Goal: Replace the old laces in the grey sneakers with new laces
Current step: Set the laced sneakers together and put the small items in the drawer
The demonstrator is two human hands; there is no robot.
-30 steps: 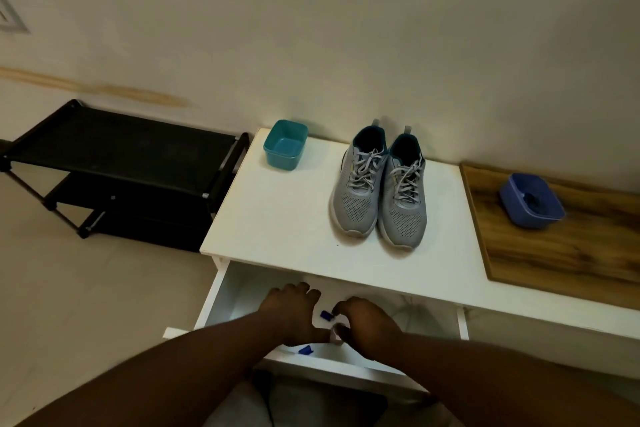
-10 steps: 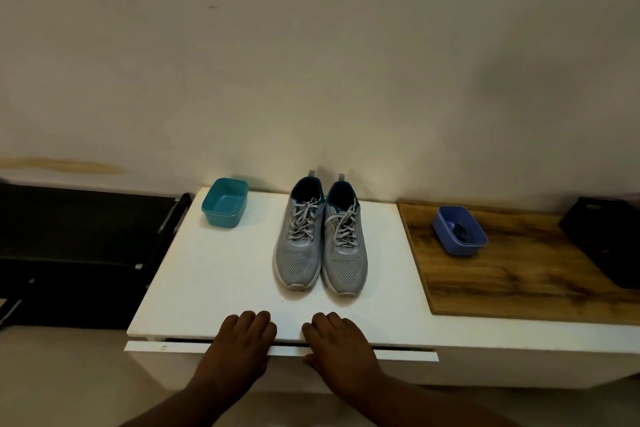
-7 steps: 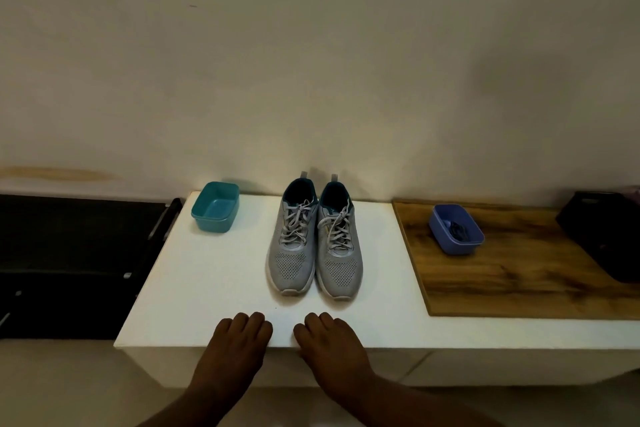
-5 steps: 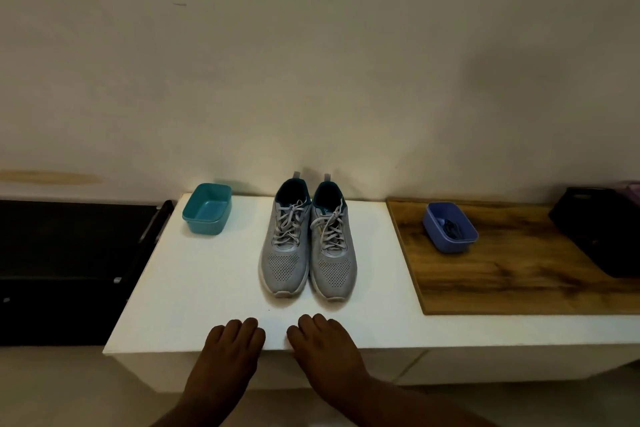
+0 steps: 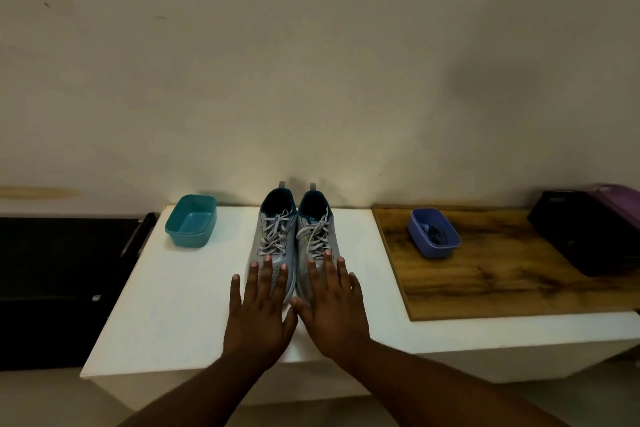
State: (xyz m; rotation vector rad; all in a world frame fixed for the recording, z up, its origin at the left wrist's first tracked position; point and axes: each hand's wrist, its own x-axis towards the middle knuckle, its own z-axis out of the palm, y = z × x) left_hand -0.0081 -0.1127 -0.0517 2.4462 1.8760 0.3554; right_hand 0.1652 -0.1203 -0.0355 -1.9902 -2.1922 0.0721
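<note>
1. 2 grey sneakers: left sneaker (image 5: 273, 239) & right sneaker (image 5: 317, 236), side by side at frame centre on the white worktop (image 5: 180, 291), heels twd the wall, both w/ grey laces (image 5: 275, 230) tied.
2. 2 tubs: teal tub (image 5: 191, 225) left of centre; blue tub (image 5: 433, 232) right of centre on a wooden board (image 5: 502, 274), w/ smth dark inside, can't tell what.
3. 1 black bin (image 5: 588, 232) at right edge.
4. 2 hands, lower centre: left hand (image 5: 259, 312) flat, fingers spread wide, tips over left sneaker's toe; right hand (image 5: 334, 308) same, over right sneaker's toe. Neither holds anything; contact w/ toes unclear.
</note>
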